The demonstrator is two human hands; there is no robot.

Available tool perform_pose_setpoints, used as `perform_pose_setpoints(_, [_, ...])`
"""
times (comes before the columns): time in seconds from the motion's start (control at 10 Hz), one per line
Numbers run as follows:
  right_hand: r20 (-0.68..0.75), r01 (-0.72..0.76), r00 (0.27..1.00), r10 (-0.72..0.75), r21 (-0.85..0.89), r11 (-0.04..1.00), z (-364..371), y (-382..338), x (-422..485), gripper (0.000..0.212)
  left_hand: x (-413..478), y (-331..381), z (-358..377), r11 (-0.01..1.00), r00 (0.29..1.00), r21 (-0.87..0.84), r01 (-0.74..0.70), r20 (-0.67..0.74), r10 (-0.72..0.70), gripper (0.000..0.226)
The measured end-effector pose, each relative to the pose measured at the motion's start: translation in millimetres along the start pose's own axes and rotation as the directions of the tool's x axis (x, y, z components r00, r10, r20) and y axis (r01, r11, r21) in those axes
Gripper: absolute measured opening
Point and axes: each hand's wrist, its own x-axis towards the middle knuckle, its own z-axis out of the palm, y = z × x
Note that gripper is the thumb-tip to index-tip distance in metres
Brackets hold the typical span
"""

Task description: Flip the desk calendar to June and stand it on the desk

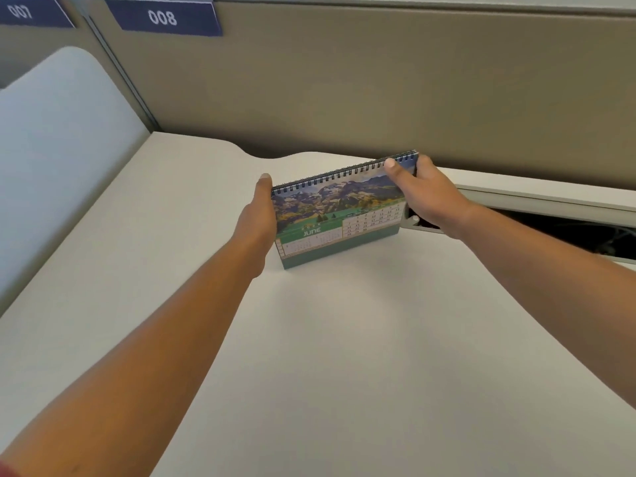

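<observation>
The desk calendar point(339, 215) stands upright on the white desk point(327, 339), spiral binding on top, its front page showing a mountain photo and the word JUNE. My left hand point(258, 218) lies flat against its left edge, thumb up by the binding. My right hand point(425, 194) grips the top right corner, thumb on the front page and fingers behind. The calendar's green base rests on the desk surface.
A beige partition wall point(378, 91) rises behind the desk with blue labels 007 and 008 point(163, 17). A white rounded divider point(58, 139) stands at the left. An open cable slot point(550, 232) runs along the desk's back right.
</observation>
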Motion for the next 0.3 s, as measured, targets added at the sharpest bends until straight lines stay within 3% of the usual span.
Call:
perform_pose_setpoints(0.2, [0.089, -0.071, 0.993, 0.074, -0.044, 0.997, -6.4, 11.6, -10.6, 0.063, -13.6, 1.1, -2.6, 1.000, 0.999, 0.029, 0.009, 0.049, -0.010, 0.067])
perform_pose_setpoints(0.3, [0.028, -0.101, 0.994, 0.105, -0.121, 0.988, -12.7, 12.2, -27.3, 0.071, -27.1, 1.3, -9.0, 0.998, 1.000, 0.058, 0.010, 0.007, -0.011, 0.073])
